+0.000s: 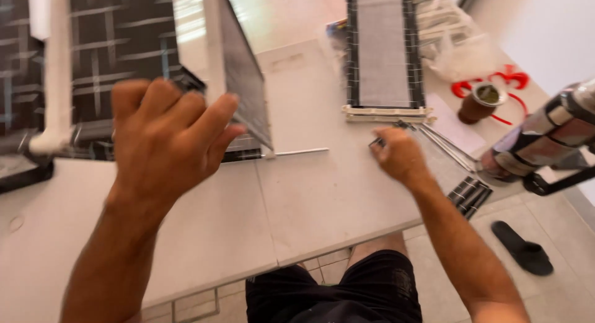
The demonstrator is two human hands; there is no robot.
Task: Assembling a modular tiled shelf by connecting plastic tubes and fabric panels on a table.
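Gripping a mesh panel (245, 81) by its lower corner, the left hand (164, 134) is holding it tilted up on edge over the far left part of the white worktop (297, 199), fingers curled together around the frame. Behind that panel, a larger dark sheet with a pale grid pattern (111, 50) is lying along the worktop's far left edge, with a white bar (56, 69) crossing it.

Near the worktop's right edge, the right hand (400, 156) is resting knuckles up, pinched closed on a small dark tool (379, 140) whose exact kind is too blurred to tell. Just beyond it, a second framed mesh panel (384, 50) is lying flat, running toward the far edge. Thin metal rods (449, 146) are lying beside the hand, and short dark strips (470, 194) are hanging over the near right corner. Farther right, a small brown cup (480, 101) is standing on the worktop, and a large cylindrical flask (545, 137) is leaning in from the right. A black sandal (524, 247) is lying on the tiled floor (558, 292) below.
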